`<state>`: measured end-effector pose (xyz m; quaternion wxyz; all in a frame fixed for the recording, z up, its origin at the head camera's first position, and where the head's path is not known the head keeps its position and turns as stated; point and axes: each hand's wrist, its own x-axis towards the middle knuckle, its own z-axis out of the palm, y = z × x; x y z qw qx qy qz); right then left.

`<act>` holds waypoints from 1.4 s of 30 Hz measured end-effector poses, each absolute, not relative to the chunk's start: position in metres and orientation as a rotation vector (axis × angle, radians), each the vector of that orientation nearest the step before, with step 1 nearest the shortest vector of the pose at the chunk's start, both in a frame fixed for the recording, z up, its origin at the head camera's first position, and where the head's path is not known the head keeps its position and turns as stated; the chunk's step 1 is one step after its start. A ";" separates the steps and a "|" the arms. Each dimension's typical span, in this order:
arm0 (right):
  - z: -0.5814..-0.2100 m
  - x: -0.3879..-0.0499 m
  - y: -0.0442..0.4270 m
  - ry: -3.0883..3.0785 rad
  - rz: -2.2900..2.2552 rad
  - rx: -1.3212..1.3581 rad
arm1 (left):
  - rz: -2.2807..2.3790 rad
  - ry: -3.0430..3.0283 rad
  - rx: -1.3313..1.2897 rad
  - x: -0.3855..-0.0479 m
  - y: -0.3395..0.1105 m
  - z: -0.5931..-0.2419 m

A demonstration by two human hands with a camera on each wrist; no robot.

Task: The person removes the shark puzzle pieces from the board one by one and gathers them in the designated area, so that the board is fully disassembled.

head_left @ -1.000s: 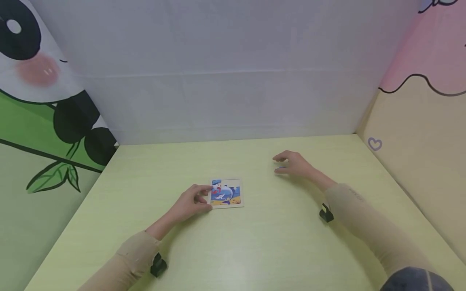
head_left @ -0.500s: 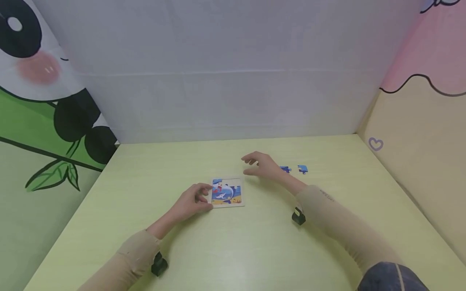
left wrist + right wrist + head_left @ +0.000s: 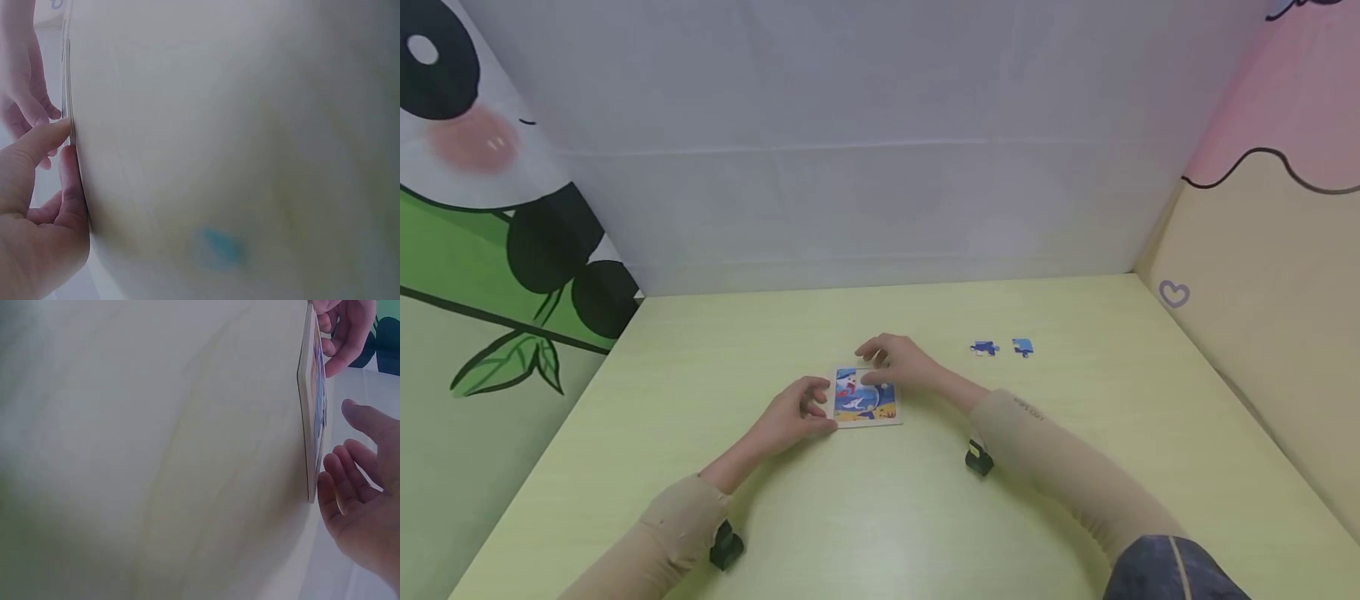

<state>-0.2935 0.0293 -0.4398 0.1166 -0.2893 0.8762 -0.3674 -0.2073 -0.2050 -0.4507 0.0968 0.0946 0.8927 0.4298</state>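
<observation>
A small square jigsaw puzzle board with a blue dolphin picture and a pale border lies flat on the table. My left hand holds its left side, thumb at the near corner and index finger farther up the edge. In the left wrist view, thumb and finger meet the thin edge of the board. My right hand is over the board's far right part and hides some of it. The right wrist view shows the right thumb apart from the fingers, with nothing visible between them.
Two loose blue jigsaw pieces, one darker and one lighter, lie to the right on the pale yellow table. A grey-white cloth wall rises behind the table. Painted panels stand at both sides.
My right hand has moved left from the loose pieces to the puzzle board, and those pieces are uncovered. My left hand has stayed at the board's left side.
</observation>
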 end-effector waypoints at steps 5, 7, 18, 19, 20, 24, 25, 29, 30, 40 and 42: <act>-0.443 -0.290 0.022 2.556 -1.067 -0.862 | 1.273 2.645 0.285 -0.207 -0.206 -0.451; -0.444 -0.289 0.020 2.556 -1.063 -0.857 | 1.278 2.642 0.288 -0.207 -0.206 -0.451; -0.447 -0.283 0.011 2.616 -1.059 -0.805 | 1.265 2.649 0.303 -0.207 -0.206 -0.451; -0.446 -0.282 0.011 2.619 -1.059 -0.798 | 1.263 2.650 0.306 -0.207 -0.206 -0.451; -0.446 -0.282 0.010 2.623 -1.057 -0.793 | 1.264 2.650 0.309 -0.207 -0.206 -0.451; -0.444 -0.281 0.008 2.625 -1.037 -0.788 | 1.270 2.643 0.317 -0.208 -0.205 -0.451; -0.444 -0.282 0.007 2.622 -1.030 -0.790 | 1.273 2.642 0.317 -0.208 -0.205 -0.451; -0.444 -0.284 0.004 2.612 -0.970 -0.815 | 1.274 2.642 0.316 -0.209 -0.206 -0.453; -0.443 -0.285 0.004 2.607 -0.957 -0.819 | 1.273 2.643 0.316 -0.209 -0.206 -0.453; -0.447 -0.293 0.005 2.574 -0.896 -0.903 | 1.274 2.641 0.323 -0.209 -0.206 -0.453; -0.447 -0.294 0.007 2.571 -0.905 -0.910 | 1.277 2.638 0.325 -0.209 -0.205 -0.453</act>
